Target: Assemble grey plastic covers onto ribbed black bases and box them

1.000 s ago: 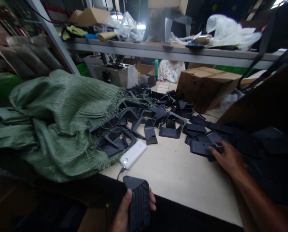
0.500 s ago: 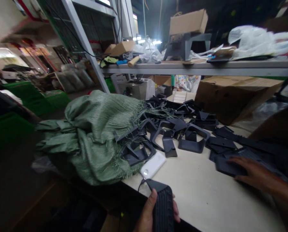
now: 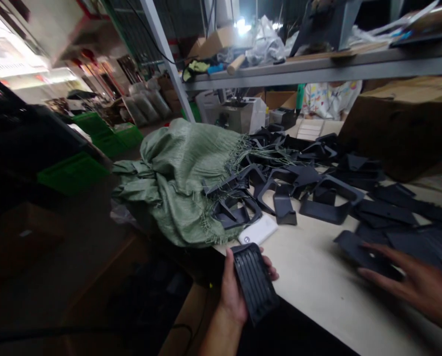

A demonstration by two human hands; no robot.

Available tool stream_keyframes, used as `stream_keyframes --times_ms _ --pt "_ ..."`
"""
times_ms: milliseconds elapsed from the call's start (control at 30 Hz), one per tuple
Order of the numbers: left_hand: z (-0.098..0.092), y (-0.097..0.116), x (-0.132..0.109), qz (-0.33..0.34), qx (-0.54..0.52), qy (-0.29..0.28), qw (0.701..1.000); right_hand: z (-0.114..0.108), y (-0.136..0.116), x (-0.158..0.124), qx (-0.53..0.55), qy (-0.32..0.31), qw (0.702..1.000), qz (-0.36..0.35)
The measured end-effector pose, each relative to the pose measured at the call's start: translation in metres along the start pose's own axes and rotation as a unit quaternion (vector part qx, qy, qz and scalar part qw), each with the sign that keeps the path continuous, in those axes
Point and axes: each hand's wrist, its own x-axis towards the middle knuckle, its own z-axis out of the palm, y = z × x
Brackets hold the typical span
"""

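As left hand [image 3: 230,287] grips ribbed black part [image 3: 254,282], right hand [image 3: 421,289] splays.

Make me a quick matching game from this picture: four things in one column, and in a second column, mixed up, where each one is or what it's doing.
Things:
1. Left hand
2. Right hand
3. White power bank
4. Green woven sack

Places and states:
A. Bunched on the table, its frayed edge among black plastic parts
B. Spread open over flat black parts
C. Lying on the table beside the sack's frayed edge
D. Gripping a ribbed black plate

Right pairs: 1-D, 2-B, 3-C, 4-A
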Motion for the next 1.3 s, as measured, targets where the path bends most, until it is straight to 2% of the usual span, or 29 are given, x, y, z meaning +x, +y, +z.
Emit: stream_keyframes --times_ms 67,133,267,467,567,667,867,1000,1167,1300 --pt "0.006 0.003 0.002 0.013 -0.020 0.017 1.000 0.009 -0.034 -0.010 -0.005 -0.099 0.995 -0.019" --pt "0.010 0.005 0.004 0.025 -0.031 0.029 0.999 0.016 -0.061 -0.016 -0.012 -0.134 0.990 -0.028" --pt "0.018 0.003 0.006 0.059 -0.040 0.038 0.997 0.013 -0.112 -0.022 0.073 -0.105 0.992 -0.022" --pt "0.033 -0.009 0.015 0.112 0.007 0.062 0.992 0.014 -0.214 -0.029 0.184 -0.078 0.965 -0.169" --pt "0.036 -0.014 0.016 0.139 0.044 0.083 0.986 0.024 -0.243 -0.029 0.197 -0.074 0.956 -0.206" --pt "0.035 -0.016 0.016 0.128 0.062 0.078 0.987 0.036 -0.252 -0.028 0.190 -0.082 0.956 -0.208" --pt "0.032 -0.018 0.016 0.126 0.086 0.098 0.983 0.049 -0.253 -0.033 0.157 -0.093 0.966 -0.184" --pt "0.033 -0.021 0.016 0.132 0.093 0.113 0.980 0.050 -0.252 -0.034 0.157 -0.095 0.965 -0.185" --pt "0.033 -0.022 0.015 0.107 0.103 0.104 0.983 0.047 -0.253 -0.035 0.141 -0.097 0.967 -0.188" --pt "0.033 -0.022 0.015 0.120 0.122 0.099 0.980 0.046 -0.257 -0.035 0.139 -0.111 0.966 -0.189"
